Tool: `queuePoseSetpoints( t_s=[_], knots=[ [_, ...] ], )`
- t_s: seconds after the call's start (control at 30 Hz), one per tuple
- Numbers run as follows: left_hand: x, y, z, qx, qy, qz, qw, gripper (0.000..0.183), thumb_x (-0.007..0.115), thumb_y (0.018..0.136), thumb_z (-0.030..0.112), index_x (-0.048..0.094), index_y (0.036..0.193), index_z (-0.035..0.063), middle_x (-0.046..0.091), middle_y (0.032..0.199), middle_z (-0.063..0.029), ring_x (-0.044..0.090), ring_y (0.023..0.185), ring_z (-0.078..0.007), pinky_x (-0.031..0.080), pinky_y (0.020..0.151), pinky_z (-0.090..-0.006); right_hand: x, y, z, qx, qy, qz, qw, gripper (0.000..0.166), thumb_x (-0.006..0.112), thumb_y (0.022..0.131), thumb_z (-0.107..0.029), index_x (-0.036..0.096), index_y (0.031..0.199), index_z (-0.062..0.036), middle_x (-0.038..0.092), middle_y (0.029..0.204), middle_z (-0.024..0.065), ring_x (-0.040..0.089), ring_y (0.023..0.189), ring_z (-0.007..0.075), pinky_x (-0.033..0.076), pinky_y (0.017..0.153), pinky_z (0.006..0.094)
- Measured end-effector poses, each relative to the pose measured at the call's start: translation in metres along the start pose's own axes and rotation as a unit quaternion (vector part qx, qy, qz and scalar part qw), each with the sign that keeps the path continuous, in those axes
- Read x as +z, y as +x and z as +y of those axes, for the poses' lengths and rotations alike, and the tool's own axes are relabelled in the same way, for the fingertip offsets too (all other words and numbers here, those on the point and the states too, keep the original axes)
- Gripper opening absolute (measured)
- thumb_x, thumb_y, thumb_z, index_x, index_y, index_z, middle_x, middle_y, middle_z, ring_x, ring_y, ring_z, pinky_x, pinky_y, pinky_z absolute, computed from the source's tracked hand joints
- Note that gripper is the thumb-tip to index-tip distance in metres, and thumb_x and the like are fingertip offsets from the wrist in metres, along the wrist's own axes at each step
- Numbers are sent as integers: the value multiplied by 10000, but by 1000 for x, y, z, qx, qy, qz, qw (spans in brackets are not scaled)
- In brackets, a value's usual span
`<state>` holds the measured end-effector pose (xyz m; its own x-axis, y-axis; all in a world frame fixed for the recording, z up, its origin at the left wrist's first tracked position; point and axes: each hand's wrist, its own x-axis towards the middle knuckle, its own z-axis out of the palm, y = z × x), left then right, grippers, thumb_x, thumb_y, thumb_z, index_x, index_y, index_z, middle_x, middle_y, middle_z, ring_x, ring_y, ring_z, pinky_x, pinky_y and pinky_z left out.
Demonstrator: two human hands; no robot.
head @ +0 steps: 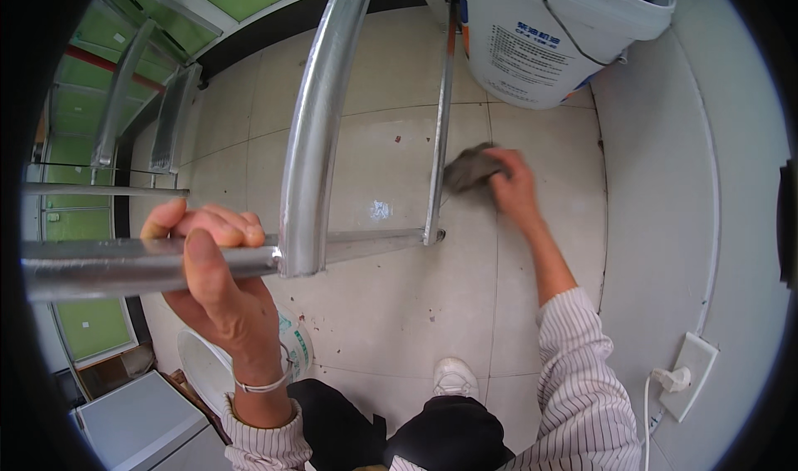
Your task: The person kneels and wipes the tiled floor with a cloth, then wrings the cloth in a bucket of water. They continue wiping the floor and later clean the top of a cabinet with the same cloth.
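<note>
My left hand (215, 271) is wrapped around a horizontal metal tube (106, 268) of a silver metal frame, its thumb lying over the near side. A thicker upright tube (324, 128) of the same frame meets it just right of my fingers. In my right hand (514, 181) is a crumpled dark grey-brown cloth (471, 168), blurred. The cloth is beside a thin metal bar (441, 128) of the frame, low over the tiled floor (386, 309). Whether it touches the bar I cannot tell.
A white plastic bucket (523, 47) with printed writing stands at the top right by the wall (661, 178). A second white bucket (206, 359) sits below my left wrist. Lower right, a plug (673, 379) is in a wall socket. Small red and dark scraps dot the floor.
</note>
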<state>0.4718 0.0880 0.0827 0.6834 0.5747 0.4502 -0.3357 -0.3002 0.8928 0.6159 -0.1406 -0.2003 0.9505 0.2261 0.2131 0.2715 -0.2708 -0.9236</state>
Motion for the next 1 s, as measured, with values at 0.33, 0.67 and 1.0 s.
queuePoseSetpoints(
  t_s=[0.33,0.67,1.0],
  knots=[
    [15,-3,-14,39,54,37,997,383,456,958,408,475,1107,56,369,755,1,398,617,-97,370,587,-252,73,59,20,-37,-381,-13,924,535,587,805,-170,478,1308,-27,448,1352,164,416,1243,350,312,984,512],
    [14,-3,-14,48,37,22,998,352,454,972,383,478,1123,66,391,755,-6,419,625,-112,383,611,-265,138,16,-15,-306,-180,-272,895,557,627,746,-91,498,1287,-64,487,1328,134,463,1241,279,313,1044,433],
    [-22,-47,-78,-49,53,-40,997,560,377,987,444,370,1391,56,506,1291,-155,512,1167,-274,398,1002,-409,63,5,0,-284,-197,-249,905,657,666,772,-268,439,1363,-94,402,1434,134,373,1319,311,232,1103,486]
  ],
)
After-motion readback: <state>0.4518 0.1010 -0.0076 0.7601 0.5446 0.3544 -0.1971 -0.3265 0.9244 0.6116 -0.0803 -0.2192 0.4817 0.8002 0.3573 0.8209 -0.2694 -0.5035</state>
